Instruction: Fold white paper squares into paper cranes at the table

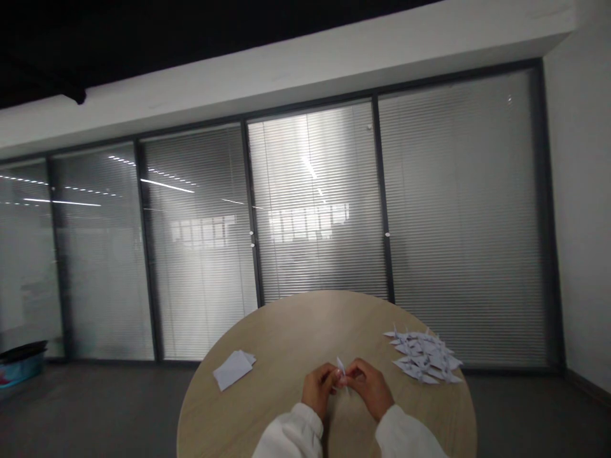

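Note:
Between my two hands, just over the near middle of the table, is a small folded piece of white paper (340, 364). My left hand (317, 387) pinches it from the left with thumb and fingertips. From the right, my right hand (366, 383) grips it with its fingers pressed together. One pointed tip of the paper rises above the fingertips; the rest is mostly hidden by them. A heap of folded white paper cranes (424, 356) lies on the table to the right. To the left rests a small stack of flat white paper sheets (233, 369).
The round wooden table (329, 312) has its curved far edge close to a glass partition with blinds (319, 254). A blue tub with a dark rim (23, 367) stands on the floor at the far left.

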`<state>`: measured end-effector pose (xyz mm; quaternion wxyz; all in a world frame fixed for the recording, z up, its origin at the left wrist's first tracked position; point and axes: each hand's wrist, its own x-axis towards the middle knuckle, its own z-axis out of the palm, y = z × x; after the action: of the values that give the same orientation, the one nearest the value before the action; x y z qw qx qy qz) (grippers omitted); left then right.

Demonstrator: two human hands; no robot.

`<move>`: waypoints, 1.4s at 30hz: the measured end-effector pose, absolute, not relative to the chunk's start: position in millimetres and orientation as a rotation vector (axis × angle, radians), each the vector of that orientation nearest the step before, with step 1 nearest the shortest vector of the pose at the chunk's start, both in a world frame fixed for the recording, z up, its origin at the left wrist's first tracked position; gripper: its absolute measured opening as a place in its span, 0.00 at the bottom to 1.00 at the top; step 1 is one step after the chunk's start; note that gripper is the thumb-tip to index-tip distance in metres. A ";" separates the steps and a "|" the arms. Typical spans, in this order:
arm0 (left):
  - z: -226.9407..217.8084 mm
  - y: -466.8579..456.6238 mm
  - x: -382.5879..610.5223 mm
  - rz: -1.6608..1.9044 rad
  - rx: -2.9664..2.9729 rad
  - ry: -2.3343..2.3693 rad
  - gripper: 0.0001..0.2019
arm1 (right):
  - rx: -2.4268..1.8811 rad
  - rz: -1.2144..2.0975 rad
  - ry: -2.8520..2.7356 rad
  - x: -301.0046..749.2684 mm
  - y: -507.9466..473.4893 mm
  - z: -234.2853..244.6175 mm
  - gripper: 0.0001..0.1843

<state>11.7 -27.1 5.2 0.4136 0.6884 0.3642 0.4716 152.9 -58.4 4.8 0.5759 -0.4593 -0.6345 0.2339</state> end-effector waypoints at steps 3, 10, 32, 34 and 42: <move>6.3 -28.7 12.1 1.178 1.762 0.893 0.15 | -1.047 0.650 -1.474 154.0 -57.8 5.4 0.12; 12.5 -36.1 13.5 1.190 1.827 0.853 0.15 | -0.978 0.759 -1.439 157.3 -51.3 -2.6 0.13; 6.4 -30.0 11.5 1.171 1.900 0.910 0.15 | -0.969 0.803 -1.480 153.7 -52.9 -1.4 0.15; 6.5 -29.8 12.2 1.175 1.897 0.958 0.15 | -1.028 0.647 -1.511 152.4 -53.6 -1.3 0.13; 8.7 -30.6 13.8 1.159 1.829 1.012 0.14 | -1.066 0.356 -1.611 149.0 -57.3 -2.1 0.07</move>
<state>13.8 -30.6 8.7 0.3671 0.7118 0.3937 0.4511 149.0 -57.3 -2.1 0.5550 -0.4514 -0.6822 0.1508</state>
